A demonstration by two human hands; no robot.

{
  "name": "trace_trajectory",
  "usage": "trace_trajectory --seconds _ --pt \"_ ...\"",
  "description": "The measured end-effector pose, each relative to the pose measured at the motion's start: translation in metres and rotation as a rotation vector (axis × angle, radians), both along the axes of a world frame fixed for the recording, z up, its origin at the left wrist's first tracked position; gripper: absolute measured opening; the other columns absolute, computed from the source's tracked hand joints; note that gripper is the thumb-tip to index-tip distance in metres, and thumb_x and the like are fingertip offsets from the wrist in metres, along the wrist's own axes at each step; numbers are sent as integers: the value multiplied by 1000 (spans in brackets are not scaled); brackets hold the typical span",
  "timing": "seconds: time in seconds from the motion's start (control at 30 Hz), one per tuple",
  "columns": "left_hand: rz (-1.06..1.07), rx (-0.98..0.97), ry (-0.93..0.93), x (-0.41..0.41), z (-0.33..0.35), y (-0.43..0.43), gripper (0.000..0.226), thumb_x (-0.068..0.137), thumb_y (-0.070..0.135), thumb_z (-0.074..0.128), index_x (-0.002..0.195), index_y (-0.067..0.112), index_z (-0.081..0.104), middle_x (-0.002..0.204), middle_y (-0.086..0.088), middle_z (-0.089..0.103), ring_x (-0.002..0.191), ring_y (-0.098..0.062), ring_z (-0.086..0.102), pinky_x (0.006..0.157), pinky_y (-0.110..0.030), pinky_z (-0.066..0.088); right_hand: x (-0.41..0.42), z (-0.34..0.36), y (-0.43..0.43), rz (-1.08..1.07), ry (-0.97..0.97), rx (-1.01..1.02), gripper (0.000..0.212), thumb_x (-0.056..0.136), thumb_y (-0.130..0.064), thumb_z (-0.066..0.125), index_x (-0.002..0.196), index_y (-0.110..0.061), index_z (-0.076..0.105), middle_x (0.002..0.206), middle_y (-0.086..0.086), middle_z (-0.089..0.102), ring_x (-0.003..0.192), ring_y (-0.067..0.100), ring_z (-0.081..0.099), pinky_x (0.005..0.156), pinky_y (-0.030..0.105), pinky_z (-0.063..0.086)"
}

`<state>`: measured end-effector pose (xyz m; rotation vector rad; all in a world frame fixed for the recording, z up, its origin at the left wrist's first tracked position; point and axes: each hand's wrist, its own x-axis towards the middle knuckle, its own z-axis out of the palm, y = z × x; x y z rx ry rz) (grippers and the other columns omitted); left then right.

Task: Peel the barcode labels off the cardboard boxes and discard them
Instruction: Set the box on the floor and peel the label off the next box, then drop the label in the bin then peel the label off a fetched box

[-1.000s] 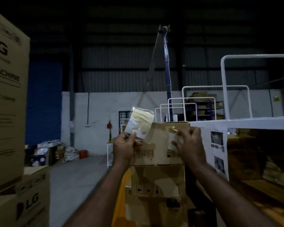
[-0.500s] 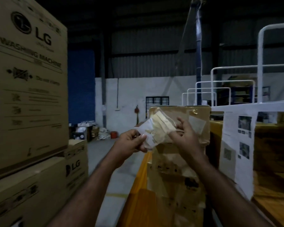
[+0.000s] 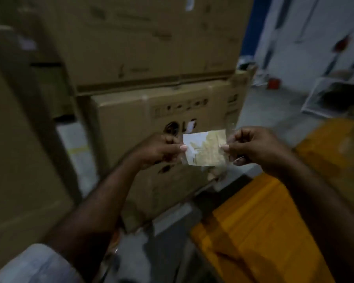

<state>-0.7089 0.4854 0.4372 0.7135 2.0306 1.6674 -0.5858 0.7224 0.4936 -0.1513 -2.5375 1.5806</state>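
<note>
Head view: left hand (image 3: 158,149) and right hand (image 3: 253,148) pinch the label (image 3: 205,149) lengthwise, level.

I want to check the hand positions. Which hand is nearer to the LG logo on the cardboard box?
The left hand: it is just below the LG logo. The right hand is further right, pinching the other edge of the peeled label.

Grey floor (image 3: 168,242) lay below the grip; stacked cardboard boxes (image 3: 151,119) stood on it behind, yellow object (image 3: 253,231) lower right.
</note>
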Motion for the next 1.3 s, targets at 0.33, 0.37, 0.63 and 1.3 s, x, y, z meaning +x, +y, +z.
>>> trace_trajectory --seconds 0.33,0.37,0.63,1.3 --pt "544 -104 -328 41 -152 -239 15 95 15 65 85 4 64 60 -3 54 46 -7 48 51 -19 41 -68 -164 -235 88 -349 -154 7 85 -1 70 79 -2 67 83 23 71 72 34 68 65 40 59" --pt "571 -109 -353 47 -162 -259 15 94 17 66 85 5 65 64 -4 58 51 -11 51 57 -22 44 -72 -176 -253 111 -361 -139 8 86 -1 69 78 -4 68 81 20 72 72 33 69 68 44 60" --pt "895 -148 -540 100 -229 -370 27 97 -2 55 71 5 61 56 -3 57 43 -8 51 47 -21 45 -93 -273 -377 237 -428 8 21 75 -9 65 56 -17 64 50 9 59 50 24 55 54 41 47" --pt "1306 -469 -1006 196 -496 -409 15 86 22 68 84 8 72 92 -13 75 88 -31 72 86 -41 57 -73 -622 -514 946 -779 772 24 91 -16 51 107 -9 67 110 10 68 104 28 62 65 14 37"
